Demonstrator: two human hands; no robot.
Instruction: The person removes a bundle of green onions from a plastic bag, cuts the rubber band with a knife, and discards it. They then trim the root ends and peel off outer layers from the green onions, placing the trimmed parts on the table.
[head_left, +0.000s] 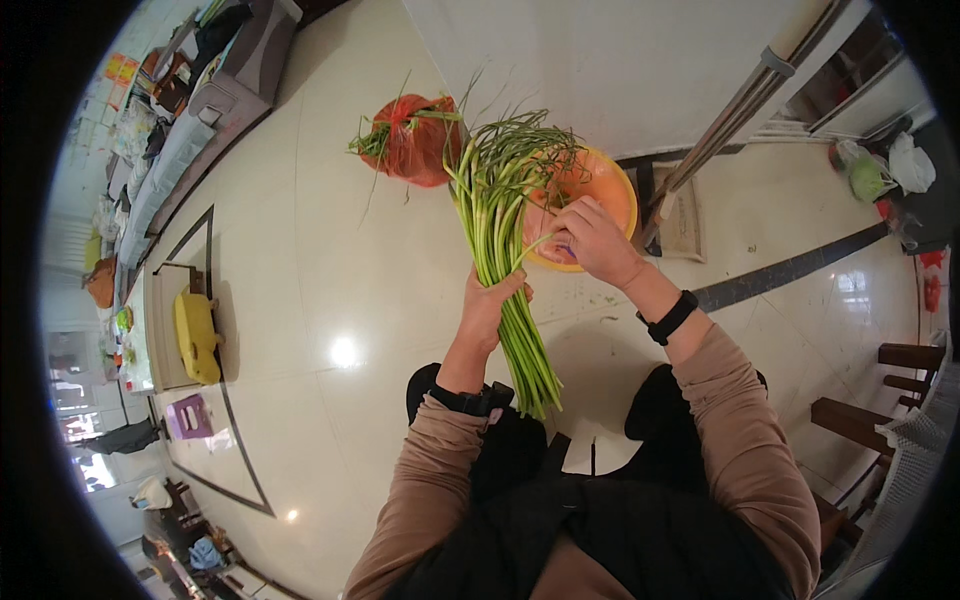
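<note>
A thick bunch of long green garlic scapes (499, 255) slants across the middle of the view, its thin curled tips pointing away from me. My left hand (487, 300) is closed around the stalks below their middle. My right hand (596, 240) is just right of the bunch with its fingers bent together at a single stalk that sticks out; the fingertips are partly hidden. Beneath that hand and behind the tips stands a round yellow-rimmed basin (631, 199) with an orange-pink inside. A red bag (416, 146) with green stems poking out rests on the floor beyond the bunch.
A white panel (585, 60) borders the far side, with metal poles (720, 127) leaning at its right. At the left are a yellow animal-shaped object (195, 337), a purple stool (190, 417) and a grey sofa (247, 67). Wooden furniture (851, 424) stands at the right.
</note>
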